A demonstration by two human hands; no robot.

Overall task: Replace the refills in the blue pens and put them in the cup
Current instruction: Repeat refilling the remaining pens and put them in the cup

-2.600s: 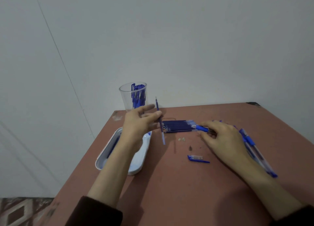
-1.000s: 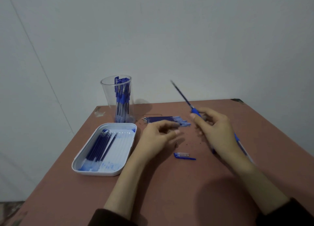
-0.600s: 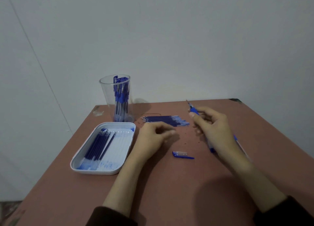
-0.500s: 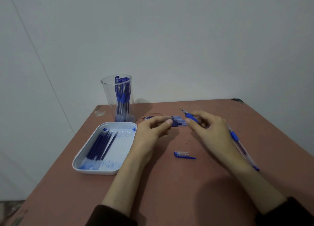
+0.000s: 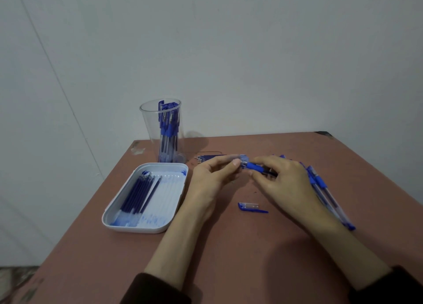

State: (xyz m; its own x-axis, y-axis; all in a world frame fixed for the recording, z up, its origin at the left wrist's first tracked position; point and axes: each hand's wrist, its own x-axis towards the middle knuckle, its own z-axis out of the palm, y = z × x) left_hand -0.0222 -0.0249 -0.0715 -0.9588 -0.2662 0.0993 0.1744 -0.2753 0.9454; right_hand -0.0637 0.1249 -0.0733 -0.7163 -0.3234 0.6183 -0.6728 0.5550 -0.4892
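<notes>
L hand [image 5: 212, 177] & R hand [image 5: 286, 184] meet over mid-table, both on one blue pen [image 5: 253, 166] held just above the brown table [image 5: 229, 258]. L thumb + forefinger pinch the pen's clear tip end. R fingers curl round the barrel behind the blue grip; rest of barrel hidden under the palm. Clear cup [image 5: 148, 132] stands upright at far-left corner w/ finished pens [image 5: 168, 132] inside. White tray [image 5: 137, 229] sits just in front of the cup, left of L hand, w/ dark blue refills [image 5: 139, 193] lying along its left side & ink smears on its floor. A refill bundle [image 5: 207, 158] lies flat behind L hand. Loose pen cap [image 5: 250, 207] lies btw the forearms, nearer R. Pen pile [image 5: 325, 193] lies just right of R hand, partly under the wrist.
</notes>
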